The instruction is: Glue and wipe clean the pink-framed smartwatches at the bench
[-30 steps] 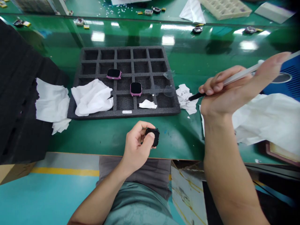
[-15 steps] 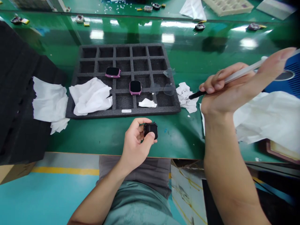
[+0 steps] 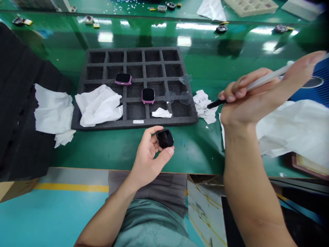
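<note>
Between the thumb and fingers of my left hand (image 3: 151, 156) is a black square watch case (image 3: 165, 138), its dark face turned up, just in front of the foam tray. My right hand (image 3: 253, 92) grips a pen-like tool (image 3: 267, 78) with a pale shaft and black tip. The thumb of that hand sticks out to the upper right. That black tip is at a crumpled, dark-spotted white tissue (image 3: 204, 104); whether it touches I cannot tell. Two purple-framed watches (image 3: 148, 96) rest on the tray's dividers.
The black foam tray (image 3: 133, 125) bears a white cloth (image 3: 99, 104), a small folded tissue (image 3: 161, 112) and clear films (image 3: 185, 97). Stacked black foam (image 3: 23, 103) stands left. A white sheet (image 3: 295, 130) and a blue device (image 3: 318, 82) lie right. Small watch parts (image 3: 221, 28) line the back.
My left thumb has slid off the watch face to its lower edge, and the watch case has tilted slightly. My right hand and the pen-like tool have stayed still.
</note>
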`<state>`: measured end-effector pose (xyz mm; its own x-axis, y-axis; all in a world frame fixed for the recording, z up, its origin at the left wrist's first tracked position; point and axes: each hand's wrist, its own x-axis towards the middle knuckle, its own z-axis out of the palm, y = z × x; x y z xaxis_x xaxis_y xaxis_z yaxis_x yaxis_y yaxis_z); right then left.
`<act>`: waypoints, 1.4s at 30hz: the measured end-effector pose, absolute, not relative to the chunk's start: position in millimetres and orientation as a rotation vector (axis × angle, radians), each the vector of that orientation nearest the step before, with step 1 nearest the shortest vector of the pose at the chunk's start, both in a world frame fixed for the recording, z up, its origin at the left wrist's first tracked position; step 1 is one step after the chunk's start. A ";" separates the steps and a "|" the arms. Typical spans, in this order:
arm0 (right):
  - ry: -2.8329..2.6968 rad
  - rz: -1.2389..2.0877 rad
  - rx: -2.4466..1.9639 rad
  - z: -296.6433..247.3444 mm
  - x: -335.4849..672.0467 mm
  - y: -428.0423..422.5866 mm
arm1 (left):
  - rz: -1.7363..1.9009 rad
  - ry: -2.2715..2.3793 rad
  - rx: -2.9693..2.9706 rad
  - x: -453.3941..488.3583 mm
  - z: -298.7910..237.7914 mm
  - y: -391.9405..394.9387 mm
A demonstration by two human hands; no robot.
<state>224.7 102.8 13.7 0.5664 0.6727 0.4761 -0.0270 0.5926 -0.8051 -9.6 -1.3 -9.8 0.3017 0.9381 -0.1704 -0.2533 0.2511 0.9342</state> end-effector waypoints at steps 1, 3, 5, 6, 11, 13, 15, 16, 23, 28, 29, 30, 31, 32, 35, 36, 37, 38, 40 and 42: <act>-0.890 0.472 -0.842 13.3 225.2 103.0 | 0.973 0.871 0.975 -10.1 -11.4 -1.5; -0.920 0.469 -0.825 12.0 226.8 103.7 | 0.960 0.853 0.995 -10.5 -14.2 -1.8; -0.960 0.460 -0.800 10.3 228.2 104.5 | 0.953 0.852 1.009 -10.1 -16.1 -1.9; -0.973 0.460 -0.793 9.6 228.6 104.8 | 0.949 0.850 1.011 -9.9 -16.5 -1.7; -0.911 0.443 -0.841 10.0 226.4 103.9 | 0.931 0.841 0.978 -9.0 -15.8 -0.6; -0.901 0.439 -0.866 11.9 224.3 103.0 | 0.926 0.850 0.962 -8.8 -15.5 -0.7; -0.908 0.434 -0.867 13.5 222.4 102.2 | 0.927 0.858 0.947 -8.5 -15.8 -1.2; -0.915 0.425 -0.868 13.9 221.7 102.1 | 0.929 0.860 0.940 -8.2 -16.2 -1.4; -0.921 0.437 -0.979 12.0 224.8 105.0 | 0.927 0.871 0.926 -7.1 -18.5 -1.2; -1.049 0.532 -1.151 26.2 237.5 86.1 | 0.832 0.987 1.073 -7.3 -15.3 0.3; -1.128 0.484 -1.236 29.4 240.5 75.7 | 0.795 1.009 1.143 -7.0 -14.2 1.3; -1.204 0.410 -1.321 31.5 243.1 62.9 | 0.760 1.027 1.234 -6.7 -12.8 2.6; -1.265 0.341 -1.393 32.0 244.9 48.0 | 0.724 1.044 1.341 -6.5 -11.1 4.1; -1.305 0.292 -1.448 30.4 245.7 31.9 | 0.687 1.058 1.461 -6.3 -9.0 5.9; -1.347 0.258 -1.520 12.0 242.0 -15.2 | 0.577 1.106 1.827 -6.9 -1.2 11.9; -1.355 0.235 -1.507 2.5 239.2 -27.9 | 0.540 1.124 1.932 -7.5 1.6 13.8; -1.386 0.220 -1.496 -7.7 236.2 -38.4 | 0.501 1.138 2.025 -8.2 4.2 15.4; -1.413 0.188 -1.488 -17.5 233.4 -46.6 | 0.463 1.148 2.101 -9.2 6.5 16.5; -1.471 0.118 -1.484 -31.7 229.6 -56.8 | 0.414 1.164 2.194 -11.7 9.8 16.4; -1.519 0.079 -1.480 -33.5 229.3 -60.5 | 0.431 1.177 2.219 -15.7 11.6 13.3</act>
